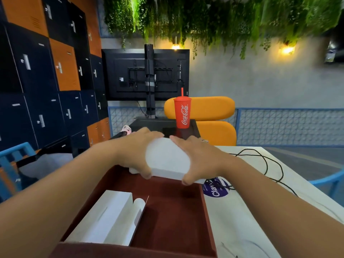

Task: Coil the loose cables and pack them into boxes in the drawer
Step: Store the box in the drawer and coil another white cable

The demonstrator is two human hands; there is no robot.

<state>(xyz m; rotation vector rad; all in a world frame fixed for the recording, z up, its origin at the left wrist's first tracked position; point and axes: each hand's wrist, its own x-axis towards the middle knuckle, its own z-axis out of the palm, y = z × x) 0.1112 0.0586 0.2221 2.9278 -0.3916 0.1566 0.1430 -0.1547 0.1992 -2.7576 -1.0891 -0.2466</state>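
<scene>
A white box (pixel 167 161) is held between my two hands over the far end of the dark red drawer (pixel 173 211). My left hand (pixel 135 151) grips its left side and my right hand (pixel 199 159) grips its right side, thumbs on the near edge. A second white box (pixel 104 218) lies in the drawer's near left part, its flap partly open. A loose black cable (pixel 266 164) trails in loops over the white table (pixel 242 220) to the right of the drawer.
A red Coca-Cola cup (pixel 182 112) with a straw stands on a dark stand beyond the drawer. A purple round sticker (pixel 216 189) lies on the table. Orange chairs, a monitor's back and lockers are behind; blue chairs flank both sides.
</scene>
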